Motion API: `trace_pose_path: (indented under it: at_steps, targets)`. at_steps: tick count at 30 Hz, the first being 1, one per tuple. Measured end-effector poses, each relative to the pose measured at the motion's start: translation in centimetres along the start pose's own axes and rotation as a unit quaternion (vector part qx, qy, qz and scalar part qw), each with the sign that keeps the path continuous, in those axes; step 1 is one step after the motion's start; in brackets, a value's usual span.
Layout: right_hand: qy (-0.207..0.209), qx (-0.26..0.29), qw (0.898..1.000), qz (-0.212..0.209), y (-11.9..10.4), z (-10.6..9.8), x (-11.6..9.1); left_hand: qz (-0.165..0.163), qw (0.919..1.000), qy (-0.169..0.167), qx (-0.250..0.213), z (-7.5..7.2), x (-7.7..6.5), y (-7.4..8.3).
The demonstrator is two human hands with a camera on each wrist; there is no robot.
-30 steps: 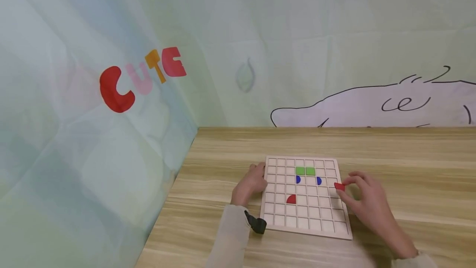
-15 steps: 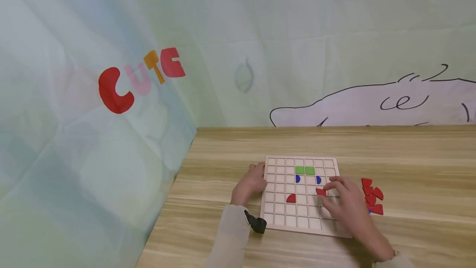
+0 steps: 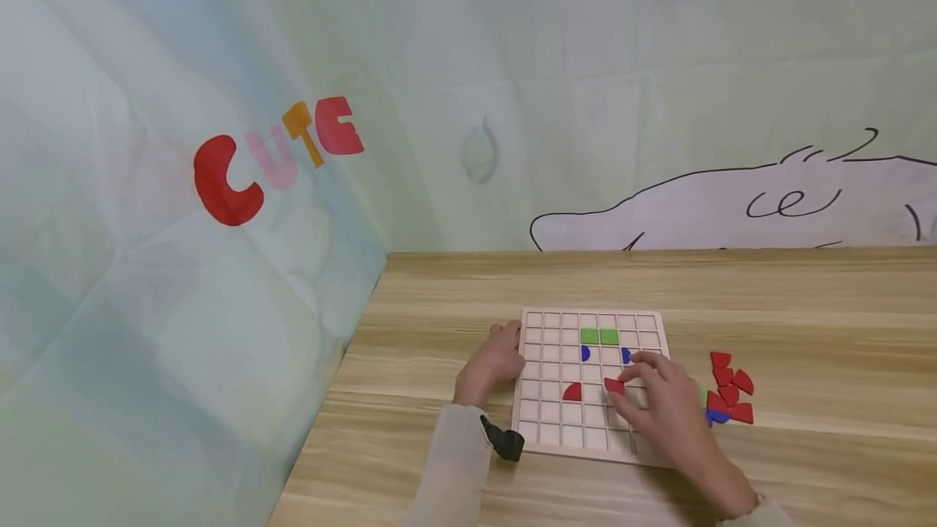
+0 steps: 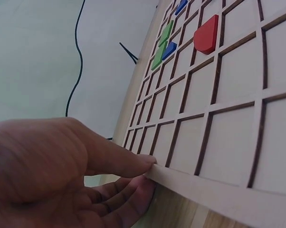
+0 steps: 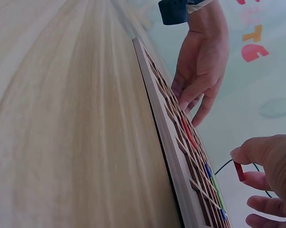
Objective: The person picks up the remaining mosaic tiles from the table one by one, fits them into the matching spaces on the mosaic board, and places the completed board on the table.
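Note:
A pale wooden grid board (image 3: 571, 453) lies on the table. My left hand (image 3: 495, 363) holds its left edge; in the left wrist view the thumb (image 4: 128, 164) rests on the rim, with the other fingers curled beside and below. My right hand (image 3: 669, 405) pinches a red quarter-circle tile (image 3: 613, 385) between thumb and finger, above the board's middle; the right wrist view shows this tile (image 5: 239, 171) raised clear of the grid. Another red quarter-circle tile (image 3: 573, 392) sits in a cell. Two green square tiles (image 3: 599, 337) and two blue half-circle tiles (image 3: 586, 354) occupy cells farther back.
Right of the board, several loose red tiles (image 3: 743, 412) lie in a pile with a blue tile (image 3: 720, 416) and part of a green one (image 3: 703, 398). A printed cloth (image 3: 439, 145) rises behind and left of the wooden table (image 3: 454, 283).
My right hand has carried the red tile leftward from the board's right edge to over its middle, uncovering the loose pile. The left hand has stayed at the board's edge.

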State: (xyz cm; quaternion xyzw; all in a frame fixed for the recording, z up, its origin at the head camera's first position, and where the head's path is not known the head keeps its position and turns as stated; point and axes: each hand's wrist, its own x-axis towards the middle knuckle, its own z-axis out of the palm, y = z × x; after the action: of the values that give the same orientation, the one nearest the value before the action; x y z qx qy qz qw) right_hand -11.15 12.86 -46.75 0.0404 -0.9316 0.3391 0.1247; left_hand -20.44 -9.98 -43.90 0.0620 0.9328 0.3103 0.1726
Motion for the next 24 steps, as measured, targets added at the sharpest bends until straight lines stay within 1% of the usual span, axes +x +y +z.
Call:
trace_pose_path:
  at_steps: [5,12,17,24]
  targets:
    - [-0.006,-0.006,1.000,0.002,-0.5,0.5,0.0,-0.003,1.0000,0.000,-0.005,0.0,0.0,0.1]
    - [-0.019,-0.014,1.000,-0.009,-1.2,1.5,-0.1,-0.005,1.0000,-0.001,-0.003,0.0,0.0,0.0]
    - [-0.032,-0.016,0.999,-0.021,-1.7,2.3,-0.4,-0.007,1.0000,-0.002,-0.006,0.0,-0.1,0.0]
    - [-0.032,-0.020,0.998,-0.045,-2.3,3.0,-0.9,-0.010,0.9999,-0.004,-0.008,0.0,-0.1,0.0]
